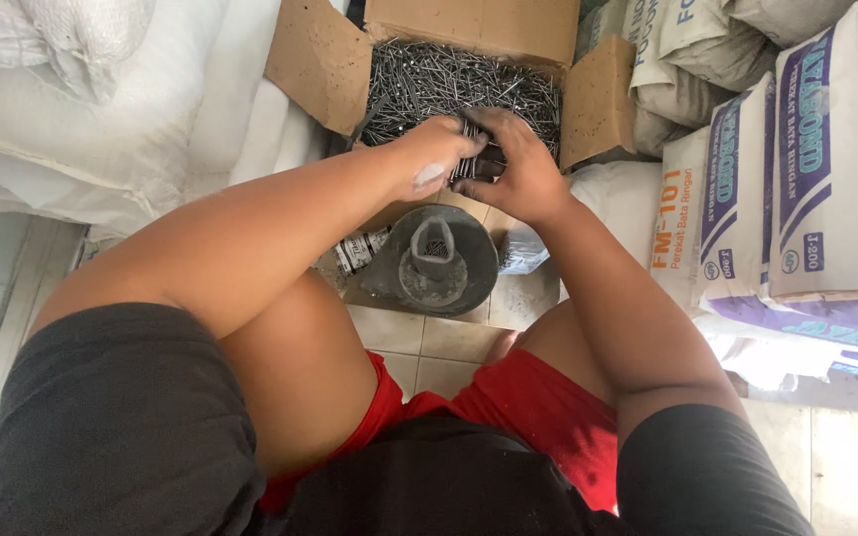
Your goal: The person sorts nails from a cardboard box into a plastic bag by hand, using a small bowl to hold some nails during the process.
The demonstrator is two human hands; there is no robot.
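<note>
Nails (469,149): you hold a small bundle between both hands at 12 o'clock, over the near edge of the open cardboard box (320,60) heaped with loose nails. Left hand (429,154) has its fingers curled shut around the bundle; right hand (518,169) has fingers pressed together over its other side. Long axis of the bundle runs roughly 12-to-6; which end carries the points I cannot tell. Judgement: stiff steel, heavy for its bulk, sharp, apt to slip apart; grip mid-shank, squeezed tight. Grey metal funnel (439,260) stands on the floor below, toward 6 o'clock. Sacks (826,169) stacked at 3 o'clock.
</note>
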